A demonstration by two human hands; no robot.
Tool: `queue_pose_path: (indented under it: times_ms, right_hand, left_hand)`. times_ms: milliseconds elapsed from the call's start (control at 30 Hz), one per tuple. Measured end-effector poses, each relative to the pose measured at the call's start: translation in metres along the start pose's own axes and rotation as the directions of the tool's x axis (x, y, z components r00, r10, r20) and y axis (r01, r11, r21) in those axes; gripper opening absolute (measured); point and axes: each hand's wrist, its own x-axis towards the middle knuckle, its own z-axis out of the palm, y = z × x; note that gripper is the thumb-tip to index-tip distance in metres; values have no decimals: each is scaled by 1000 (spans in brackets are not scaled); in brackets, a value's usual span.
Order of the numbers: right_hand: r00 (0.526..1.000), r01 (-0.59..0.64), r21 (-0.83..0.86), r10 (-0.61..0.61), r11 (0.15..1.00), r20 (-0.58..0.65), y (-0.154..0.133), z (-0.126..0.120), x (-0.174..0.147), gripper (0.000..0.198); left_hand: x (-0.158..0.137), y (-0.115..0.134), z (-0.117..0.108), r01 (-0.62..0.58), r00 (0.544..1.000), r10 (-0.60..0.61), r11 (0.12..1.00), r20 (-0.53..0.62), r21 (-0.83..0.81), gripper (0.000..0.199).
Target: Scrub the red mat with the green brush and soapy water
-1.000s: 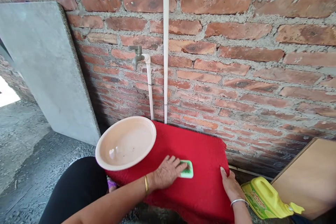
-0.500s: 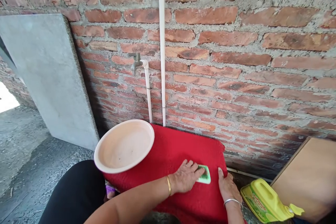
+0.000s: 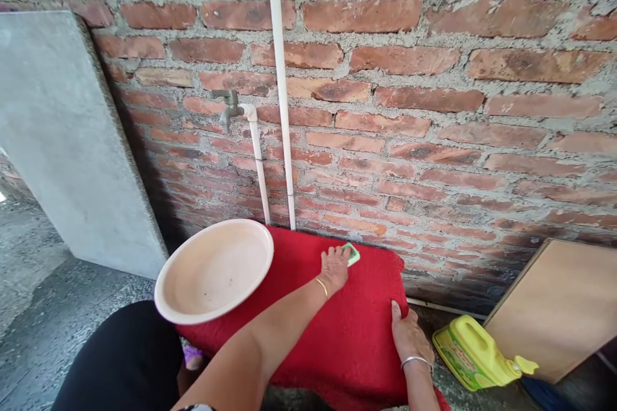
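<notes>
A red cloth [image 3: 337,327] is spread over a low surface against the wall. My left hand [image 3: 335,268], with a gold bangle at the wrist, reaches to the cloth's far side. Its fingers are on a small pale-green scrubbing brush [image 3: 353,255] that lies against the cloth; the hand partly covers it. At the cloth's right edge is my right hand [image 3: 411,334], a silver bangle on its wrist. Its thumb lies on top of the cloth and its fingers curl over the edge, partly hidden. A pale pink basin [image 3: 214,270] stands on the cloth's left end.
Behind rises a brick wall [image 3: 405,103] with a white pipe [image 3: 283,90] and a grey tap [image 3: 229,104] above the basin. A concrete slab [image 3: 72,135] leans at left. To the right are a yellow jug [image 3: 477,353] and a tan board [image 3: 559,302].
My left hand has moved the brush away from me, toward the cloth's wall-side edge. My right hand stays at the right edge. The camera view has shifted slightly right.
</notes>
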Motion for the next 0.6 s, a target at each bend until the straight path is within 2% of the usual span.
queue_pose_path:
  times_ms: [67,133,233,267,333,433,467,533,600]
  right_hand:
    - [1000,1,-7,-1,1000,0,-1,-1,-1,79]
    - [1000,-1,-10,1,1000,-1,-1,-1,-2,79]
    - [1000,-5,-10,5,1000,-7,-1,1,0,79]
    - [1000,-8,-8,8,1000,-9,0,2,1,79]
    - [1000,-11,-5,11,1000,-13,1,4,3,79]
    - [1000,-11,-3,11,1000,-16,2,5,5,81]
    - [1000,-12,-4,11,1000,-17,2,5,5,82]
    - [1000,-14,-6,14,1000,-17,1,4,5,82]
    - [1000,-15,-8,15,1000,-18,1,2,5,82]
  left_hand:
    - [-24,17,10,-228,973,228,973,22,-21,55]
    - [-62,16,19,-438,899,438,899,18,-24,57]
    - [-125,-20,27,-576,816,577,817,-40,34,56]
    - [-142,-39,27,-588,806,591,806,-37,66,56]
    - [-160,-76,25,-528,842,538,837,-40,142,56]
    - [-152,-117,17,-246,957,275,938,-95,243,53]
    - [-145,-123,14,-145,976,181,956,-122,253,52]
    - [-131,-119,12,11,986,29,970,-162,244,51]
    - [-128,-100,16,71,984,-31,971,-173,229,51]
